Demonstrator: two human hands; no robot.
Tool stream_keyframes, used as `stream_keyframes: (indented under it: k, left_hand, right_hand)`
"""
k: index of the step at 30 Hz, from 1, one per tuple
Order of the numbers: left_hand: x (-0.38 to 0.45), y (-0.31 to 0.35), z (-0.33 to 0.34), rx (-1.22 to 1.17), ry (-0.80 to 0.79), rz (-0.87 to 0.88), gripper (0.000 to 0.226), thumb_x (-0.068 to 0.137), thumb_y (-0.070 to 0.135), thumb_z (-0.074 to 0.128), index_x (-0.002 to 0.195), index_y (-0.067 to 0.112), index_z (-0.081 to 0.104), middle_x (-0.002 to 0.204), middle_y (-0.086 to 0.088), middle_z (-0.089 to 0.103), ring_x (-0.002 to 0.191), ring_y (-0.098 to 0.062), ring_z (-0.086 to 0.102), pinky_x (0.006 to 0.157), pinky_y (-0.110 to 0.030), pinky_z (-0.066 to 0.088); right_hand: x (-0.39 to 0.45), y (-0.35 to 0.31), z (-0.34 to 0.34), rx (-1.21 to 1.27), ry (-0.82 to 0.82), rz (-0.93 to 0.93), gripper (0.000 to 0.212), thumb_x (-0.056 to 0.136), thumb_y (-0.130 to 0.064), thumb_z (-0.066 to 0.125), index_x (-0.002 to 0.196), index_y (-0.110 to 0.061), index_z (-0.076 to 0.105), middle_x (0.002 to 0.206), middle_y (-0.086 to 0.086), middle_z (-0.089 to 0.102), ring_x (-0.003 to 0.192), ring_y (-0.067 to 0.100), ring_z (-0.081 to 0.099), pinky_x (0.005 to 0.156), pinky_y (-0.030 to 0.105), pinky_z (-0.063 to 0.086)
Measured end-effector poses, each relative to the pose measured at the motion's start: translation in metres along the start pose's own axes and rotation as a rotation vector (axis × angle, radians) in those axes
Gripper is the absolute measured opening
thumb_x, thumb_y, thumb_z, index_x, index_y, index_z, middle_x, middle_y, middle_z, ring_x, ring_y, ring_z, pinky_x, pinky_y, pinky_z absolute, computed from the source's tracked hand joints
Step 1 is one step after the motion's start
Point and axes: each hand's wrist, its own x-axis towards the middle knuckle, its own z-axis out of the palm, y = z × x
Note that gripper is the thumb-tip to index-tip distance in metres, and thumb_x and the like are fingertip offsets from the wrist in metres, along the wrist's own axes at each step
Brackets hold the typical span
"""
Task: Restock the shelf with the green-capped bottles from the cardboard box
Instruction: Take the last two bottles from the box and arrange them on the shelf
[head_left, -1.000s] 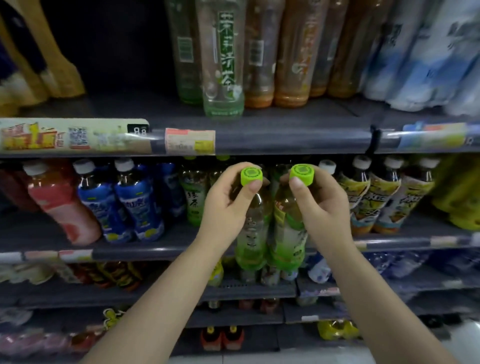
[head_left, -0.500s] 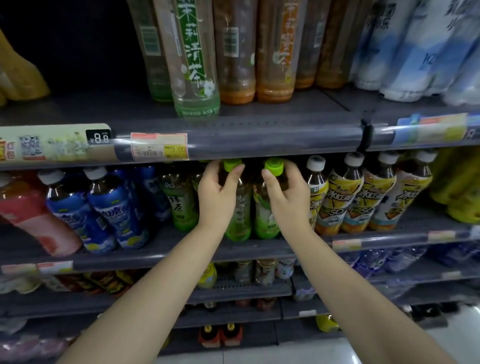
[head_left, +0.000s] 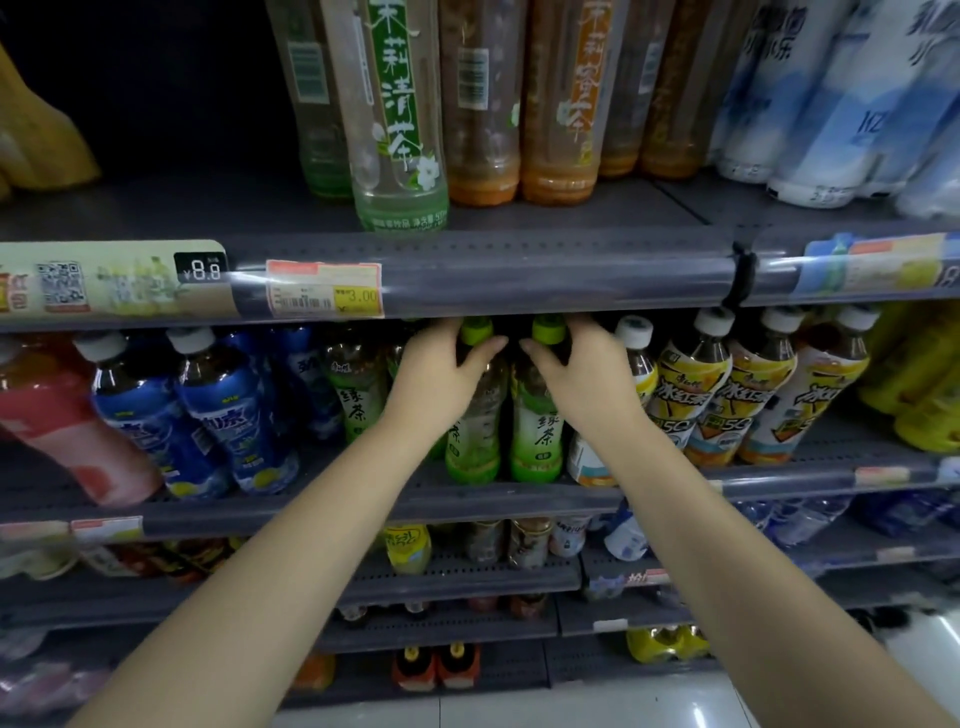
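Left hand (head_left: 441, 371): grasps the left green-capped bottle (head_left: 475, 415) at frame centre.
Right hand (head_left: 582, 379): grasps the right green-capped bottle (head_left: 537, 421).
Bottles: upright, side by side on the shelf (head_left: 363, 506).

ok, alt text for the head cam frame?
Two bare hands, left hand and right hand, each grip a green-capped bottle, left bottle and right bottle, standing on a middle shelf between blue-labelled bottles and yellow-labelled bottles.

Bare forearms and hands (head_left: 441, 379), sleeveless.
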Motion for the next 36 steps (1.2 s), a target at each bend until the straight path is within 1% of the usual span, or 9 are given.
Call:
stream_keyframes:
  k: [4,6,9,11,20,24,29,33,36]
  left_hand:
    - [0.010,-0.004,-0.024,0.191,-0.293,0.041,0.050,0.091,0.033,0.055,0.137,0.017,0.043,0.137,-0.004,0.052,0.125,-0.021,0.048,0.095,-0.022,0.034]
    - [0.014,-0.006,-0.030,0.195,-0.356,0.016,0.052,0.091,0.033,0.057,0.139,0.020,0.041,0.140,-0.002,0.050,0.128,-0.022,0.045,0.100,-0.025,0.033]
    - [0.016,-0.006,-0.027,0.210,-0.305,-0.038,0.053,0.087,0.038,0.060,0.135,0.022,0.045,0.138,-0.002,0.052,0.126,-0.023,0.046,0.099,-0.029,0.035]
    - [0.014,-0.004,-0.022,0.236,-0.234,-0.025,0.051,0.085,0.041,0.062,0.130,0.021,0.051,0.132,-0.004,0.056,0.122,-0.024,0.050,0.095,-0.029,0.038]
    - [0.002,0.006,-0.003,0.224,0.079,0.079,0.031,0.082,0.035,0.067,0.101,0.011,0.065,0.097,-0.007,0.070,0.092,-0.026,0.064,0.075,-0.027,0.046]
    - [0.000,0.002,-0.008,0.225,0.050,0.112,0.040,0.081,0.037,0.068,0.110,0.010,0.064,0.105,-0.009,0.070,0.098,-0.027,0.064,0.080,-0.030,0.049]
    - [-0.002,-0.002,-0.018,0.214,-0.143,0.140,0.055,0.085,0.043,0.062,0.130,0.014,0.051,0.126,-0.006,0.061,0.116,-0.023,0.056,0.090,-0.023,0.041]
    - [-0.018,-0.015,-0.041,0.175,-0.012,0.166,0.044,0.088,0.033,0.061,0.129,0.018,0.054,0.128,-0.003,0.061,0.121,-0.020,0.053,0.098,-0.025,0.038]
    - [-0.031,-0.032,-0.061,0.175,0.093,0.149,0.039,0.089,0.024,0.062,0.126,0.017,0.056,0.126,-0.005,0.061,0.121,-0.021,0.052,0.100,-0.027,0.037]
  right_hand:
    - [0.005,-0.005,-0.012,-0.166,-0.084,-0.032,0.033,0.089,-0.028,0.060,0.111,-0.003,0.059,0.099,0.016,0.066,0.091,0.032,0.061,0.068,0.024,0.032]
    - [0.007,-0.005,-0.017,-0.173,-0.136,-0.025,0.035,0.089,-0.028,0.060,0.113,-0.003,0.058,0.100,0.016,0.065,0.093,0.032,0.059,0.068,0.025,0.033]
    - [0.012,-0.003,-0.025,-0.129,-0.277,-0.011,0.034,0.089,-0.025,0.059,0.116,-0.005,0.055,0.108,0.016,0.063,0.101,0.032,0.058,0.080,0.032,0.046]
    - [0.015,-0.003,-0.030,-0.152,-0.337,-0.008,0.034,0.090,-0.023,0.058,0.119,-0.005,0.053,0.111,0.016,0.062,0.103,0.031,0.056,0.086,0.035,0.047]
    - [0.011,-0.006,-0.026,-0.227,-0.233,-0.021,0.036,0.090,-0.026,0.058,0.116,-0.002,0.053,0.108,0.018,0.062,0.099,0.034,0.058,0.085,0.038,0.049]
    - [0.014,-0.007,-0.029,-0.238,-0.283,-0.042,0.041,0.089,-0.024,0.060,0.123,-0.004,0.049,0.118,0.016,0.058,0.108,0.033,0.054,0.083,0.028,0.040]
    - [0.010,-0.002,-0.025,-0.236,-0.230,-0.033,0.038,0.089,-0.026,0.059,0.118,-0.003,0.052,0.109,0.018,0.063,0.099,0.034,0.059,0.086,0.040,0.049]
    - [-0.007,0.000,-0.017,-0.170,-0.066,-0.138,0.043,0.088,-0.028,0.062,0.124,-0.006,0.051,0.116,0.015,0.060,0.108,0.029,0.055,0.089,0.026,0.039]
    - [-0.022,-0.008,-0.008,-0.159,0.030,-0.330,0.043,0.089,-0.022,0.060,0.129,-0.007,0.050,0.125,0.013,0.056,0.119,0.028,0.049,0.099,0.028,0.037]
